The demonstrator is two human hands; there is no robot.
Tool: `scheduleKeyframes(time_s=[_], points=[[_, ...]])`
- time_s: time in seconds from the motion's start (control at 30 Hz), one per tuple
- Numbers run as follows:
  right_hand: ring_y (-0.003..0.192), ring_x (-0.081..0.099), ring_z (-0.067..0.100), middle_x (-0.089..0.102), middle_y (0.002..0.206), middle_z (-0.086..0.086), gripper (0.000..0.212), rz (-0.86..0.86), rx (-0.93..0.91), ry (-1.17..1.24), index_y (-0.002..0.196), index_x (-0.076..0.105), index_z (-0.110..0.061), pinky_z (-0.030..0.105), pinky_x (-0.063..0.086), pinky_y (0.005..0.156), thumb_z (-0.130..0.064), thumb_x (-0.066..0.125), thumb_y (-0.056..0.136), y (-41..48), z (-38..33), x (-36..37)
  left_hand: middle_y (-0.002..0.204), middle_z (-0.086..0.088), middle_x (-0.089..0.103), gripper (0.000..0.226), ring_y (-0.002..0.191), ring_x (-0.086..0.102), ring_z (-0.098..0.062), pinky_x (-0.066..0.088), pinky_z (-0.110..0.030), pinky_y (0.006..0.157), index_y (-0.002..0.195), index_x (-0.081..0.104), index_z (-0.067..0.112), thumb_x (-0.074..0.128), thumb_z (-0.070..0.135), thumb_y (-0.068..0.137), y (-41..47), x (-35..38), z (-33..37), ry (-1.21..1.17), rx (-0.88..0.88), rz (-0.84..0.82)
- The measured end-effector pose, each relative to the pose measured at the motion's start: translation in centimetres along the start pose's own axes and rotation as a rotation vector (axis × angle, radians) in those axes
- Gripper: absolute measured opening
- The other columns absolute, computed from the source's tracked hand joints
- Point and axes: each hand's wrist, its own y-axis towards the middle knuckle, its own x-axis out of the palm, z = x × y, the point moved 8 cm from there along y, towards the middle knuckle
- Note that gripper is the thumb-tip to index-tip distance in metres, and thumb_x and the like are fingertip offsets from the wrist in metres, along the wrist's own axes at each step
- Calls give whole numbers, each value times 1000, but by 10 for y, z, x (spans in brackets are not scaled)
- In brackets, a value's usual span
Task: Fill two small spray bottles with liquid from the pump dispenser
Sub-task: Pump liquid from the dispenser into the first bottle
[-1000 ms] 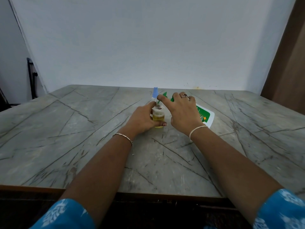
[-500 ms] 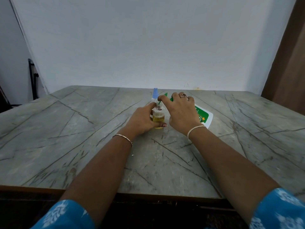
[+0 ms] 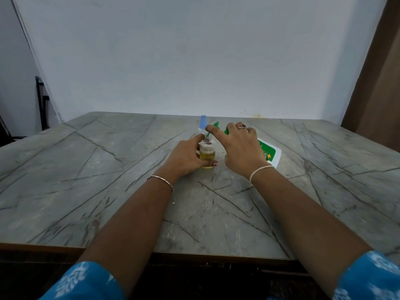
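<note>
Grips a small clear bottle [image 3: 207,151] in the left hand [image 3: 186,158], fingers curled round the far side, thumb laid across the front low down. Stands it upright near the middle of the tabletop [image 3: 86,169], neck open, threads bare, yellow liquid filling the lower half.

Covers the green top of the dispenser [image 3: 270,153] with the right hand [image 3: 240,146]: forefinger stretched forward along the top, remaining fingers bent over it and holding it. Aims the green nozzle [image 3: 208,134] down at the open neck, tip at the mouth or just above; cannot tell whether touching. Shows only a white body with a green label past the right wrist, low against the tabletop; cannot tell whether tilted or lying flat.

Leaves a capped bottle [image 3: 203,121] just behind the open one, blue cap rising above the left fingertips, body mostly hidden.

Wears a ring [image 3: 242,126] on the right hand, a thin bracelet [image 3: 161,180] on the left wrist, a pale band [image 3: 260,171] on the right wrist, and blue patterned sleeves [image 3: 86,280] at the bottom edge.

Ends the grey, dark-veined tabletop at a plain pale wall [image 3: 194,61].
</note>
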Motion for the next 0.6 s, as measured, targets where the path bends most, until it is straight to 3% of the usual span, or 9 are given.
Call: scheduleKeyframes(time_s=[0.1, 0.6], points=[[114, 49, 34, 52, 119, 13, 88, -4, 7, 1, 141, 13, -39, 48, 42, 94, -17, 69, 77, 0, 0, 1, 115, 2, 66, 73, 96, 63, -16, 50, -28, 86, 123, 51, 25, 82, 51, 63, 0, 1, -1, -4, -4, -5], [115, 49, 35, 52, 122, 14, 74, 43, 26, -10, 139, 29, -31, 49, 40, 95, -15, 67, 77, 3, -5, -5, 117, 2, 65, 72, 94, 61, -14, 43, -21, 81, 125, 51, 23, 82, 46, 65, -1, -1, 2, -13, 2, 0]])
